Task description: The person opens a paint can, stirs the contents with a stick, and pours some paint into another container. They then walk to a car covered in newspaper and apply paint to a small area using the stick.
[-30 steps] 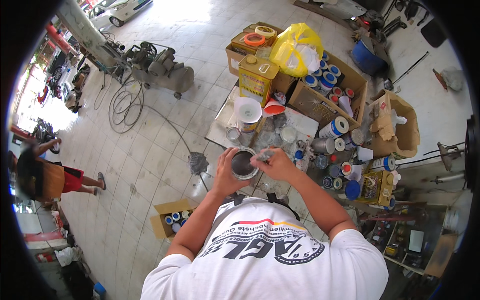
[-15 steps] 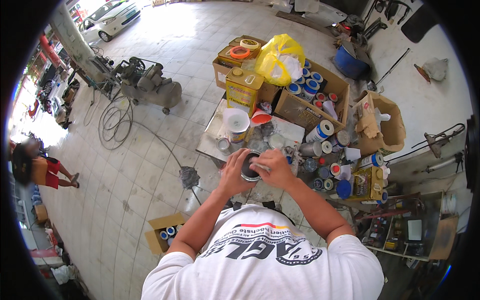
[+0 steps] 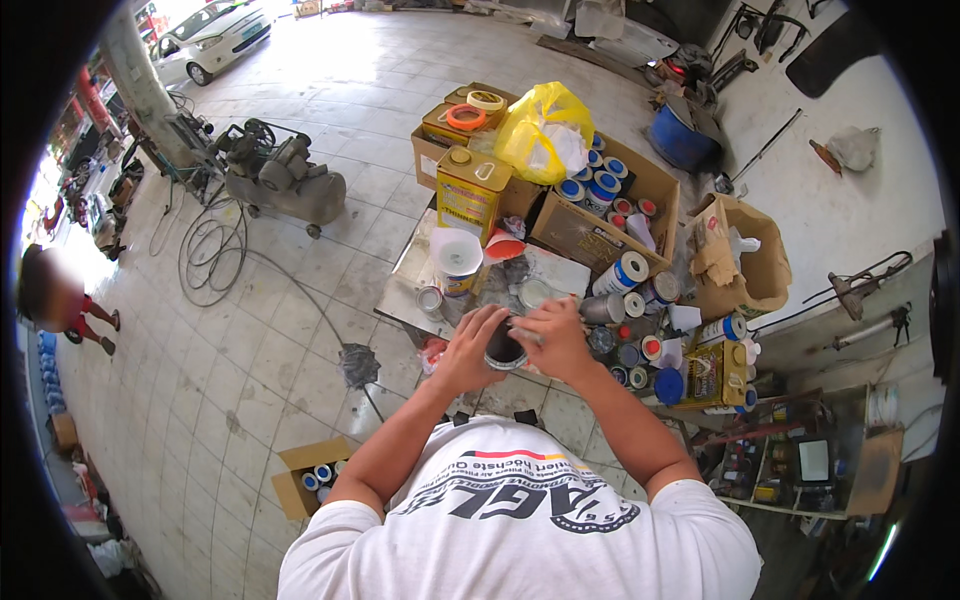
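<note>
In front of my chest is a small open metal can (image 3: 507, 352) with a dark inside. My left hand (image 3: 466, 350) wraps around its left side, fingers curled over the rim. Over the can's mouth, my right hand (image 3: 560, 341) pinches a thin greyish stick-like piece (image 3: 526, 335), whose lower end reaches into the can. Its exact kind is too small to tell. On the worktable (image 3: 405, 290) beyond are a white paper cone (image 3: 457, 250) set on a can, a small open tin (image 3: 429, 299) and a round pale lid (image 3: 535, 293).
A yellow thinner tin (image 3: 470, 190), yellow plastic bag (image 3: 545, 135) and cardboard box of cans (image 3: 585, 232) stand at the back. Several cans crowd the right, near a gold tin (image 3: 715, 375). An air compressor (image 3: 285, 180) and its hose (image 3: 300, 265) are on the floor at left.
My view has shifted slightly, moving the surroundings left. Both hands stay at the can; the right hand's fingers have moved a little over its mouth. A person at far left has moved.
</note>
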The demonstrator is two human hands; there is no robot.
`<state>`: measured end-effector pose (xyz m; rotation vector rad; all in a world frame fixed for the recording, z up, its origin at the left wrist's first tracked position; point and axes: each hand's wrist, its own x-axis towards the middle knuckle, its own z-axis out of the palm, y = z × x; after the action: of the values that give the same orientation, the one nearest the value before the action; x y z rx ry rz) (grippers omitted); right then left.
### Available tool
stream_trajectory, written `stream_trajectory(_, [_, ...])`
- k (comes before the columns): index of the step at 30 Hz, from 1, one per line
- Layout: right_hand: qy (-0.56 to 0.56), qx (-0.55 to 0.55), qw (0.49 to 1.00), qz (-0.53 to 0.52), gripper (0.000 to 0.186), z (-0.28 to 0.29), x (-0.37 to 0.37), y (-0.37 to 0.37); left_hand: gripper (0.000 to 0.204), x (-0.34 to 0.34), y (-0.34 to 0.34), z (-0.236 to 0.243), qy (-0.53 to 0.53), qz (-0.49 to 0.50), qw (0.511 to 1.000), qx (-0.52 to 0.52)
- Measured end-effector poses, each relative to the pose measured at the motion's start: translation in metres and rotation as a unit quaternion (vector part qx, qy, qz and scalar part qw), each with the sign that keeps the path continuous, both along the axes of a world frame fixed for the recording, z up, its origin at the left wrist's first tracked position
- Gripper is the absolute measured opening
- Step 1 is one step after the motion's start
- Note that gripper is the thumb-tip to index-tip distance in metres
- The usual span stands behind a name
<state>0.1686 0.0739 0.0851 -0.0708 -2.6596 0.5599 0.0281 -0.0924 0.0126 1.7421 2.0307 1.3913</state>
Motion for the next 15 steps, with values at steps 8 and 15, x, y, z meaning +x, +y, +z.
stream_trajectory(8, [-0.011,0.008,0.998,-0.057,0.02,-0.001,0.011,0.007,0.112,-0.012,0.019,-0.004,0.021,-0.036,0.999,0.014])
stream_trajectory(15, [-0.035,0.027,0.995,-0.087,0.02,0.013,0.021,0.016,0.121,-0.024,0.035,-0.005,0.057,-0.071,0.995,0.028])
